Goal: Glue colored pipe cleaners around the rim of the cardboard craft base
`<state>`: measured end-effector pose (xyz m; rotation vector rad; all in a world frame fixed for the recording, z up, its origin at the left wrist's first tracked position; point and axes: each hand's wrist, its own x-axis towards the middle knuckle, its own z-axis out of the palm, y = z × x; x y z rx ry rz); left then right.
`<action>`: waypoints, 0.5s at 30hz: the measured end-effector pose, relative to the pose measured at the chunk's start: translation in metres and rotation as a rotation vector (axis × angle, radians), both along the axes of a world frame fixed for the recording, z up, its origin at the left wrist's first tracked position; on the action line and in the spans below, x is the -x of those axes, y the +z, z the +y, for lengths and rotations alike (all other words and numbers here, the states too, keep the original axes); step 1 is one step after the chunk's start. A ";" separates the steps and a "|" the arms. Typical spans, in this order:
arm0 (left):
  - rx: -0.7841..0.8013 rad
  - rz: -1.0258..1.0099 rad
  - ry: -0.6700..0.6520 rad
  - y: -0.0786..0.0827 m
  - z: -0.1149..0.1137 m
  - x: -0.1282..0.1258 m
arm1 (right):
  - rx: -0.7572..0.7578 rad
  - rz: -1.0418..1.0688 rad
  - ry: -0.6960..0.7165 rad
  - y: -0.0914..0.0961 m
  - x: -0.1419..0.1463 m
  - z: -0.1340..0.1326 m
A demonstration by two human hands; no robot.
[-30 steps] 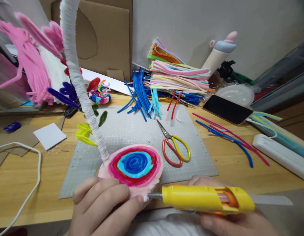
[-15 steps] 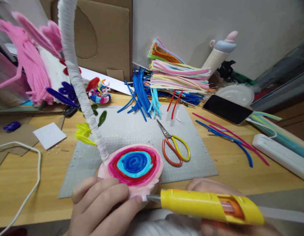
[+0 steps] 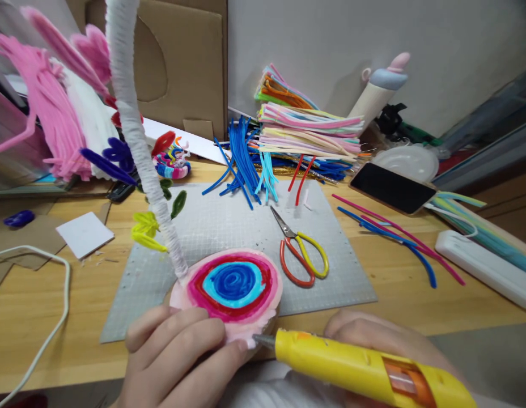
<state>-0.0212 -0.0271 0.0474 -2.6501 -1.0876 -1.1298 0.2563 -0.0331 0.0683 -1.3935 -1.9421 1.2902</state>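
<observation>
Left hand (image 3: pixel 178 357) clamps the near rim of the spiral pipe-cleaner disc (image 3: pixel 232 286), held above the cutting mat (image 3: pixel 229 226); right hand (image 3: pixel 373 340) grips the yellow glue gun (image 3: pixel 365 371), nozzle at the disc's edge; disc looks light, soft, fuzzy; best pinched at the rim.

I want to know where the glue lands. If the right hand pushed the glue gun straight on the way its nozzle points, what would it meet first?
Most likely the near edge of the spiral disc: the glue gun in the right hand has its tip at that rim, beside the left hand.
</observation>
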 end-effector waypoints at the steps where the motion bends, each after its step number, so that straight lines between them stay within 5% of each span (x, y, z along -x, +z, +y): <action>1: -0.002 0.004 -0.006 -0.001 0.000 0.001 | 0.019 0.010 0.019 0.001 0.000 0.000; 6: 0.009 0.002 -0.014 0.000 0.002 0.001 | 0.110 0.028 0.006 0.008 -0.001 -0.003; 15: -0.012 0.001 0.006 0.008 0.003 -0.004 | -0.009 -0.013 -0.043 0.010 -0.002 -0.006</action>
